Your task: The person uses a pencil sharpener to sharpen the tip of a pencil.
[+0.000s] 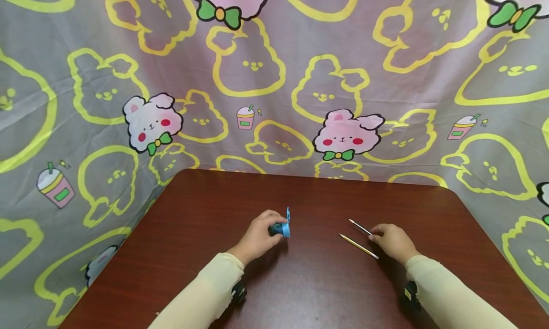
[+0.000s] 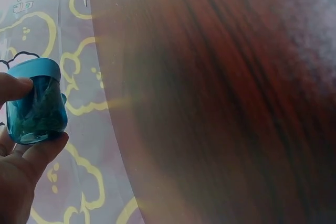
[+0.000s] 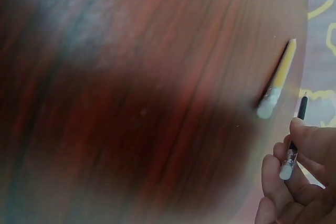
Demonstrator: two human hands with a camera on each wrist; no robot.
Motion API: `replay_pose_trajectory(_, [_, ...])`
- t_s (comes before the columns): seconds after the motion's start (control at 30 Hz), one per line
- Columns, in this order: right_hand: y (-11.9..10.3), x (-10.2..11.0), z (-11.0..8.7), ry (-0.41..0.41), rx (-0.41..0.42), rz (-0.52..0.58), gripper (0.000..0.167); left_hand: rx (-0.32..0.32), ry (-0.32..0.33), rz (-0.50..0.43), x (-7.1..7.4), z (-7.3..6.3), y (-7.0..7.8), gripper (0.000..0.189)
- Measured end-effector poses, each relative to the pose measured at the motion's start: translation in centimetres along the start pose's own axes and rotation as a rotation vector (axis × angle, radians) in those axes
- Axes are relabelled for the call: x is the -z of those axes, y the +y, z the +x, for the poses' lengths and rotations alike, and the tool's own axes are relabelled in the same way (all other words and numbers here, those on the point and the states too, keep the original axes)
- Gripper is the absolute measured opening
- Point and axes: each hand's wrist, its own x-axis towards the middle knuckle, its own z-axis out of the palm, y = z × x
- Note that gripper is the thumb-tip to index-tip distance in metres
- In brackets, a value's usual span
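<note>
My left hand [image 1: 259, 237] grips a small blue see-through pencil sharpener [image 2: 38, 109] on its side, its flip lid [image 1: 288, 215] standing up. Dark bits show through the sharpener's wall. Over on the right, my right hand [image 1: 393, 242] pinches a black pencil [image 3: 303, 107] between thumb and fingers near its white eraser end, with the tip pointing away to the left. A yellow pencil [image 1: 359, 246] lies on the table just left of that hand, nearly parallel to the black one. In the right wrist view its whitish eraser end faces the camera.
The dark red-brown wooden table [image 1: 240, 195] has rounded far corners. A grey cloth [image 1: 274, 95] printed with yellow outlines and pink bunnies hangs behind it and along both sides. Each wrist wears a black device below a pale sleeve [image 1: 206, 291].
</note>
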Motion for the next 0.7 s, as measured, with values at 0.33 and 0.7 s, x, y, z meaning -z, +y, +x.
replay_pose_trajectory(0.33, [0.3, 0.0, -0.2, -0.020, -0.005, -0.032, 0.016, -0.003, 0.000, 0.019, -0.2, 0.6, -0.5, 0.035])
replay_pose_trajectory(0.7, [0.0, -0.2, -0.2, -0.026, -0.021, -0.087, 0.017, 0.009, -0.039, 0.025, -0.8, 1.1, -0.6, 0.034])
